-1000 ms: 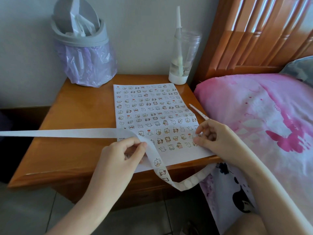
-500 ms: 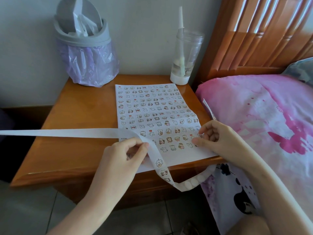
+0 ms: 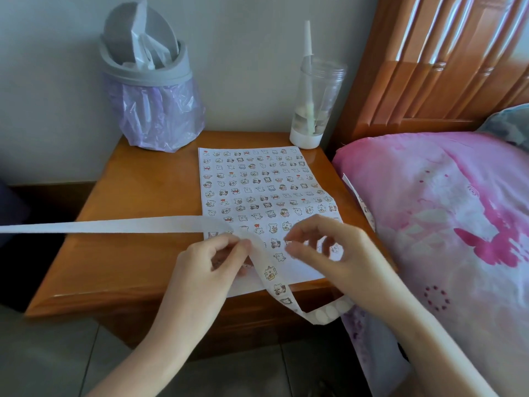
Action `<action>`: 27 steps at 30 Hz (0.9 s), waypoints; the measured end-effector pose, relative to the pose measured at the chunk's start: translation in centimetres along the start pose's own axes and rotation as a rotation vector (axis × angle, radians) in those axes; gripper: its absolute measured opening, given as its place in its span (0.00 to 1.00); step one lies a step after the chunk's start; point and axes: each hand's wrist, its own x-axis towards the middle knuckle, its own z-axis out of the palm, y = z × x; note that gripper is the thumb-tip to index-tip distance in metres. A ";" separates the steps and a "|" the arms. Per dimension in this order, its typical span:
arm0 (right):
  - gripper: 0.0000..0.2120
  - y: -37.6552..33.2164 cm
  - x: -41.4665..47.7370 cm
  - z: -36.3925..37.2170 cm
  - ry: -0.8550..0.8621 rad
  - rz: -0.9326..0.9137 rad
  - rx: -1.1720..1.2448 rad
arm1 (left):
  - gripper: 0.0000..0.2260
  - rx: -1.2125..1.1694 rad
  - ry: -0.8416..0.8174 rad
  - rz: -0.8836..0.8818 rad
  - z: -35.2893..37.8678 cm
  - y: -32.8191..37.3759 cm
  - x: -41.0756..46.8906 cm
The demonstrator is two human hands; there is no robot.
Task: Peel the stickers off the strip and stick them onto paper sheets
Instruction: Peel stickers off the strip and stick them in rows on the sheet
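Returning to the sticker strip (image 3: 270,273) for another peel
The right hand (image 3: 329,247) has left the paper sheet's (image 3: 303,267) right edge; loosely curled and empty, it nears the sticker strip, which the left hand (image 3: 211,259) pinches above the surface's (image 3: 128,253) near edge.

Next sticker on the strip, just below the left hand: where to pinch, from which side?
Probably the sticker by its right edge, from the right with the right hand: the left hand pinches the strip above it on the left, and that edge faces the right hand, unobstructed.
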 end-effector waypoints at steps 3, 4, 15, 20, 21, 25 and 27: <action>0.05 -0.4 -0.1 0.7 -0.081 0.010 0.044 | 0.08 -0.048 0.019 -0.025 -0.1 0.0 0.1; 0.05 -0.4 0.0 0.7 -0.083 0.014 0.062 | 0.08 -0.063 0.019 -0.030 -0.1 0.0 0.1; 0.06 -0.4 0.1 0.8 -0.107 0.047 0.120 | 0.10 -0.080 0.008 -0.019 -0.1 0.4 0.1; 0.06 -0.4 0.1 0.7 -0.106 0.041 0.161 | 0.15 -0.140 -0.010 -0.024 -0.1 0.6 0.0; 0.06 -0.4 0.1 0.7 -0.097 0.043 0.173 | 0.16 -0.168 -0.019 -0.032 -0.1 0.7 0.0; 0.05 -0.3 0.1 0.8 -0.068 0.046 0.217 | 0.16 -0.153 -0.073 -0.007 -0.2 0.7 -0.2; 0.04 -0.3 0.1 0.9 -0.064 0.043 0.227 | 0.11 -0.054 -0.080 0.041 -0.2 0.7 -0.3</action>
